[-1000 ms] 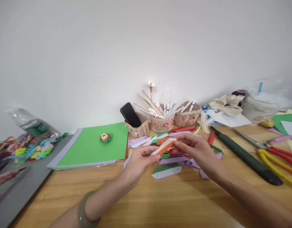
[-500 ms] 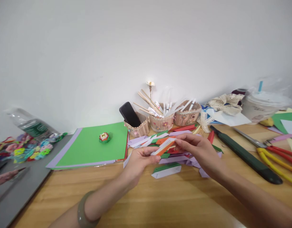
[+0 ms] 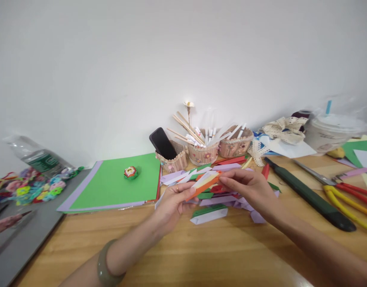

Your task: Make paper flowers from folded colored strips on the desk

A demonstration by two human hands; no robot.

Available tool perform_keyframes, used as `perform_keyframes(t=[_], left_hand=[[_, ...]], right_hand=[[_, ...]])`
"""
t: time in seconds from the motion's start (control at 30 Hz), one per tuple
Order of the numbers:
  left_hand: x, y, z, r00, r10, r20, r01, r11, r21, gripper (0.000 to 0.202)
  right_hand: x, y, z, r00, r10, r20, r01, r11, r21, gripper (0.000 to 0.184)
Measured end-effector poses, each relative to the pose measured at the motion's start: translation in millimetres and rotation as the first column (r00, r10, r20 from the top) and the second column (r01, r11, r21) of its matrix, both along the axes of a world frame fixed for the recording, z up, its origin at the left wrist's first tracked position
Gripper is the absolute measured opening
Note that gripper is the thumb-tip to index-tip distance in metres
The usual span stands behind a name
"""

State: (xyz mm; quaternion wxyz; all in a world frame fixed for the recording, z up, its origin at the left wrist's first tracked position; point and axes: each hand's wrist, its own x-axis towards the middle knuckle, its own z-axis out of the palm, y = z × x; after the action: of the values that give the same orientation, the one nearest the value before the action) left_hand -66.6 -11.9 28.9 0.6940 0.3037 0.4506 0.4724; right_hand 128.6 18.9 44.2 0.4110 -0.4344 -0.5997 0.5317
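Note:
Between my two hands is a folded paper strip (image 3: 205, 182), orange along its near edge with white and pale yellow layers inside. My left hand (image 3: 176, 201) pinches its left end between thumb and fingers. My right hand (image 3: 246, 185) is closed on the right end with thumb and forefinger. Just below and behind the hands lies a pile of folded paper pieces (image 3: 220, 200) in purple, red, green and white, partly hidden by them. A green and white folded piece (image 3: 209, 214) lies apart at the pile's near side.
Left of the pile, a small paper ornament (image 3: 130, 172) sits on green paper sheets (image 3: 108, 187). Behind are decorated holders (image 3: 203, 154) with sticks and pens, and a phone (image 3: 163, 143). At right lie a dark green long tool (image 3: 309, 195), scissors (image 3: 329, 181) and a lidded cup (image 3: 329, 131).
The folded strip has been tilted between my fingers, so more of its orange side and pale yellow inner layer shows. Both hands keep nearly the same place.

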Motion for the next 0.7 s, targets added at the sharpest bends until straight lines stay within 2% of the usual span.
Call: perform_keyframes(t=[0.17, 0.5, 0.6, 0.7], left_hand=[[-2.0, 1.4, -5.4, 1.000, -0.020, -0.016, 0.020, 0.999, 0.033, 0.030], [1.5, -0.2, -4.8, 0.999, -0.018, -0.051, 0.022, 0.998, 0.066, 0.030], [0.7, -0.1, -5.5, 0.999, -0.008, -0.037, 0.011, 0.997, 0.072, 0.028], [-0.7, 1.7, -5.8, 0.999, 0.036, -0.019, -0.035, 0.999, 0.034, 0.027]], right_hand=[[0.1, 0.7, 4.1, 0.996, -0.014, 0.085, 0.009, 0.998, 0.063, 0.027], [-1.0, -1.4, 6.5, 0.995, -0.021, 0.101, 0.007, 0.990, 0.138, 0.027], [2.3, -1.4, 8.9, 0.989, -0.070, 0.132, 0.046, 0.983, 0.179, 0.026], [12.5, 3.9, 11.7, 0.969, -0.203, 0.143, 0.167, 0.959, 0.230, 0.024]])
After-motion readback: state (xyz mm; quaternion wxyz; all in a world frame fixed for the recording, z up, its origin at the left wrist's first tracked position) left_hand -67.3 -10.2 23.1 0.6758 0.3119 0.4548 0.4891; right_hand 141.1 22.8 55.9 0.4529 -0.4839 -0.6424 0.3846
